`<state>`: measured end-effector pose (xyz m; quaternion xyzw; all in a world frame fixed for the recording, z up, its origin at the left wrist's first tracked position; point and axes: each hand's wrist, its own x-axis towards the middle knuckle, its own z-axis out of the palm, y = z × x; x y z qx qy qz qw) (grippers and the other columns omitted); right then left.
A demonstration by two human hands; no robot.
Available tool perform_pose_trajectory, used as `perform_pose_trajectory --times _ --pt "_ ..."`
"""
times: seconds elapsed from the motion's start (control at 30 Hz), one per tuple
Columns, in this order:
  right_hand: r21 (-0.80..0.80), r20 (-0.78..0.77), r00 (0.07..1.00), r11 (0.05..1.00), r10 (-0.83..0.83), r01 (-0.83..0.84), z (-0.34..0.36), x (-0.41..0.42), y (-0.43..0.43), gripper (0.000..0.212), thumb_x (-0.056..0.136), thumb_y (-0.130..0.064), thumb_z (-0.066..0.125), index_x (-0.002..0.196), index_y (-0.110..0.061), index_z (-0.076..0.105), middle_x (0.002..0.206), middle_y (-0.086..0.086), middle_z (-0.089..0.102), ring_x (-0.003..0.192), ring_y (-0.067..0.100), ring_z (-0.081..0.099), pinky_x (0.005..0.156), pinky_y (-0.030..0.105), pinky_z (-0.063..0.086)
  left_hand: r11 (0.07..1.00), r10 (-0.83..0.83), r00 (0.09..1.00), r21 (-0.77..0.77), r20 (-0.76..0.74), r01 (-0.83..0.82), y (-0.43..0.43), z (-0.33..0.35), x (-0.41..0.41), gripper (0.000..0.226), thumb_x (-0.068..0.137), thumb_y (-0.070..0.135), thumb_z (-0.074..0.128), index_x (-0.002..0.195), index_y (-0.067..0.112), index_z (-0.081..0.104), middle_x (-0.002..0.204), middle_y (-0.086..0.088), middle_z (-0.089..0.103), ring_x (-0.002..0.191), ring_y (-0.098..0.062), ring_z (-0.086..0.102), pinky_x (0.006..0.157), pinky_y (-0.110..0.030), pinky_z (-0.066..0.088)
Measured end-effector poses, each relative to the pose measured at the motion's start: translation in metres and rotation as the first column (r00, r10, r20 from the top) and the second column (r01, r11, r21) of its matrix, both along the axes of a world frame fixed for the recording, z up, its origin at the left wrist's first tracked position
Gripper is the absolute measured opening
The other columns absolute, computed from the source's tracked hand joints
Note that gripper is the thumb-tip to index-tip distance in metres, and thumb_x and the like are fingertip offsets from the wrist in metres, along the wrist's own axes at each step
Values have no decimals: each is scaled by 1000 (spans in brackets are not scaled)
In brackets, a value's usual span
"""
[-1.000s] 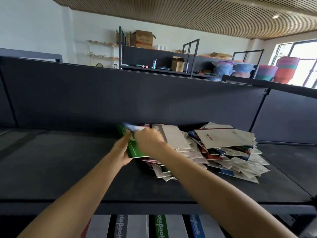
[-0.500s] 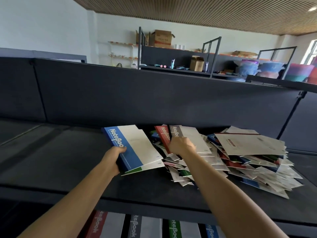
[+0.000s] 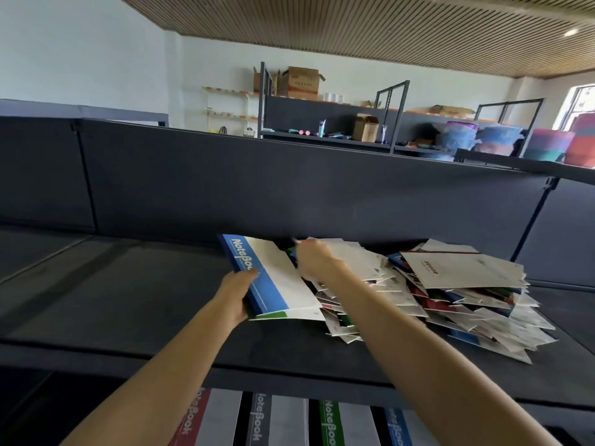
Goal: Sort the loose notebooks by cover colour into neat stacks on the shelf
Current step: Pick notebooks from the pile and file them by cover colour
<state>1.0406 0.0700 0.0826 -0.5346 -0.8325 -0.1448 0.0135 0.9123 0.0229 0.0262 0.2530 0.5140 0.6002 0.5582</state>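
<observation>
My left hand [image 3: 236, 296] grips the spine edge of a blue-and-white notebook [image 3: 277, 278], with a green-edged one beneath it, held just above the dark shelf [image 3: 128, 294]. My right hand [image 3: 314, 260] reaches into the top left of a loose pile of notebooks [image 3: 450, 300]; it is blurred, fingers curled on a pale cover, though the grip is unclear. The pile holds red, blue, green and grey-white covers, spread across the shelf's right half.
A dark back panel [image 3: 289, 194] rises behind the shelf. Below the shelf's front edge stand sorted stacks: red [image 3: 193, 420], grey [image 3: 257, 420], green [image 3: 330, 423] and blue [image 3: 397, 426]. Farther racks with cardboard boxes and coloured tubs fill the background.
My left hand has drawn the blue notebook with the green one out to the left of the pile. My right hand went back onto the pile's top left and is moving.
</observation>
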Motion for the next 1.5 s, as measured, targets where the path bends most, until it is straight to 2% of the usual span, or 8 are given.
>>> perform_pose_trajectory --times 0.2,0.43,0.6,0.83,1.0,1.2,1.4,1.5 --pt "-79 1 982 979 187 -187 -8 -31 -70 32 95 -7 40 125 2 50 116 18 62 102 32 61 69 31 41 998 -30 967 62 252 15 -9 -3 13 28 97 13 46 120 2 54 98 -16 63 82 -27 61 56 -32 54" --pt "-253 -369 929 957 37 -138 -27 -7 -81 35 97 -19 39 126 -11 57 123 13 61 110 33 57 85 33 46 999 24 996 27 88 -26 -37 -18 6 30 91 -2 48 121 -6 52 82 -16 60 71 -27 60 61 -36 49" --pt "-394 -568 713 896 -411 203 -39 29 -82 44 93 -31 52 126 -3 48 105 7 62 87 23 55 60 22 39 993 -89 995 77 36 86 -60 -23 1 21 94 10 53 114 14 57 100 -12 65 90 -30 62 80 -42 49" --pt "-625 -747 187 770 -638 129 -68 49 -101 36 88 -14 61 122 -3 55 104 8 60 85 21 56 57 25 48 985 -164 986 47 -27 166 -79 -40 13 16 98 24 50 111 18 56 100 -3 65 91 -22 62 74 -36 49" --pt "-617 -774 39 768 -632 173 -90 72 -123 31 83 -10 63 113 -4 61 110 12 65 88 24 60 67 28 49 969 -244 969 -31 50 246 -96 -49 31 28 99 29 45 115 12 60 112 -10 63 108 -28 58 101 -43 43" --pt "-633 -770 -148 772 -621 56 -106 108 -153 15 82 1 67 94 -5 60 97 13 63 89 29 60 87 44 53 964 -253 963 57 -95 259 -125 -56 58 16 100 17 43 98 20 59 97 -2 64 94 -20 59 80 -33 48" --pt "-698 -703 -207 716 -680 15 -143 170 -200 15 81 4 66 77 -8 58 94 14 64 92 36 62 88 52 52 975 -218 956 -5 -197 222 -168 -95 116 10 97 19 50 97 20 59 109 -2 63 117 -25 52 109 -44 34" --pt "-746 -657 -204 665 -726 33 -177 207 -233 11 83 5 63 93 1 60 94 14 65 88 33 61 87 48 53 971 -236 954 -78 -187 226 -203 -128 160 17 98 21 48 113 15 54 118 2 54 119 -17 44 107 -30 26"
